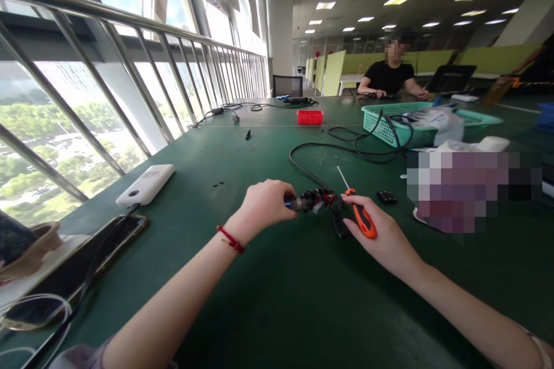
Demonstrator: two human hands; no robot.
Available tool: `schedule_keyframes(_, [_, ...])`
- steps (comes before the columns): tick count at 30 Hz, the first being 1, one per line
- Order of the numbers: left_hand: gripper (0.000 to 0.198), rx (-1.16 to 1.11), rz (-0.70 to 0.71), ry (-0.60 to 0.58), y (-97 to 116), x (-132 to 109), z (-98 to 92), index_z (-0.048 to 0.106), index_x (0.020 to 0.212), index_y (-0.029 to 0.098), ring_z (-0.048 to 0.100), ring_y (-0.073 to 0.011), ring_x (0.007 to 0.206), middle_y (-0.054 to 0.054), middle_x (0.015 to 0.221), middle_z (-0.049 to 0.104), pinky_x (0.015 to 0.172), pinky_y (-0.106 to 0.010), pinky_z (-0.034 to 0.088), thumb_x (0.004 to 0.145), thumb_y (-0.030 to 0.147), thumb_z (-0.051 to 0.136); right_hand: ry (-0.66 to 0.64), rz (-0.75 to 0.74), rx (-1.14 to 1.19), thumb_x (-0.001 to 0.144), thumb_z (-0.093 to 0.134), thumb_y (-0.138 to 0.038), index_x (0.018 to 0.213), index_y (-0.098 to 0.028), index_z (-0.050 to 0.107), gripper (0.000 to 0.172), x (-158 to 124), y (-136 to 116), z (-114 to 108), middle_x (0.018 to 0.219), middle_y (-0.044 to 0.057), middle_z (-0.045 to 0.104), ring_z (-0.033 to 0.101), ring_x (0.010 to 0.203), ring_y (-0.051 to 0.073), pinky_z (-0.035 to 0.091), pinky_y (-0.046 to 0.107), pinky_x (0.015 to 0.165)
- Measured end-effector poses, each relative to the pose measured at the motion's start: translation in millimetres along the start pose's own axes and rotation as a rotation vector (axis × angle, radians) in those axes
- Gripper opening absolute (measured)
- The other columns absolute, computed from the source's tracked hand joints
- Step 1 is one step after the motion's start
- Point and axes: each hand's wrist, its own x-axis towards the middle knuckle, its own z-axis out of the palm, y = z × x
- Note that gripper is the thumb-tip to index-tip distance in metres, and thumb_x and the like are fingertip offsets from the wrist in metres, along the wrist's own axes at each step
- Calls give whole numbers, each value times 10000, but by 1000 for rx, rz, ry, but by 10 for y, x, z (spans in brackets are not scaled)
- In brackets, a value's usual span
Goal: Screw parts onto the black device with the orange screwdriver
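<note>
My left hand [267, 202] has its grip curled around the dark cylindrical device with a blue end [306, 202], which sits just above the dark green surface [259, 305]; I cannot tell whether it touches down. The fingers hide most of its blue end, and its far right portion is a dark tangle whose parts I can't separate. A thin black cable [311, 144] loops away from it toward the far right. My right hand [383, 232] has its grip closed loosely about an orange-and-black-handled screwdriver [364, 220], its metal shaft pointing far and left, the tip clear of the device.

On the right, a pixelated patch covers something I can't identify, near a small black block [386, 197]. The contents of the mint-green perforated plastic basket [371, 123] are jumbled and only partly readable. On the left, a dark glossy phone [64, 285] is crossed by a cord, and a brown container [38, 249] is cut off by the edge of view. Two tiny dark pieces [215, 185] are too small to make out.
</note>
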Motion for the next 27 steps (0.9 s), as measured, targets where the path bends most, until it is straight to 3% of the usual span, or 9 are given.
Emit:
schedule_keyframes(3, [281,-75,124,17,40,75,272,669,935,271,609,-176,787,-4,961,635,610,-233,448,712,434,618,-31,34,-16,838,492,-402,1172,-280,439,360,17,46,15,1185,61,563,605,989,217,502,368,843])
schedule_keyframes(6, [301,-121,120,113,-39,115,458,639,1029,245,598,-194,896,-25,1008,639,758,-274,461,794,420,571,-103,34,-42,829,498,-396,1186,-282,436,380,25,89,39,1217,73,548,584,1048,240,486,413,879])
schedule_keyframes(13, [354,-58,82,305,-220,170,596,569,1158,213,518,-207,1084,-61,1196,574,980,-352,362,896,415,443,-227,6,-45,831,485,-397,1216,-298,417,404,24,95,43,1317,72,491,537,1153,252,460,444,933])
schedule_keyframes(15, [409,-24,-10,364,-393,187,575,530,1223,192,474,-216,1158,-79,1286,519,1028,-370,315,938,404,328,-246,22,-48,834,480,-402,1219,-300,409,405,27,85,33,1319,67,491,541,1150,242,458,433,940])
schedule_keyframes(18, [471,73,-311,421,-833,154,536,410,1343,151,392,-281,1251,-138,1381,418,1054,-448,262,938,367,307,-258,22,-46,834,481,-396,1217,-294,405,403,28,70,24,1330,71,482,535,1158,239,448,438,954])
schedule_keyframes(22, [563,78,-596,296,-1443,19,550,326,1394,116,341,-353,1289,-217,1407,352,1019,-515,280,923,423,300,-248,22,-53,841,474,-397,1218,-297,412,395,22,75,33,1348,76,463,520,1178,246,449,452,952])
schedule_keyframes(24, [589,27,-601,239,-1593,-20,586,284,1410,106,318,-331,1312,-223,1419,330,1034,-497,272,930,446,246,-244,20,-64,835,484,-399,1216,-298,418,399,21,86,40,1356,80,457,516,1183,256,456,463,942])
schedule_keyframes(27, [578,1,-474,169,-1583,3,646,250,1422,120,261,-277,1350,-176,1445,308,1076,-465,220,943,435,182,-248,17,-66,837,484,-397,1215,-300,421,396,22,93,41,1367,81,446,519,1179,262,462,474,933])
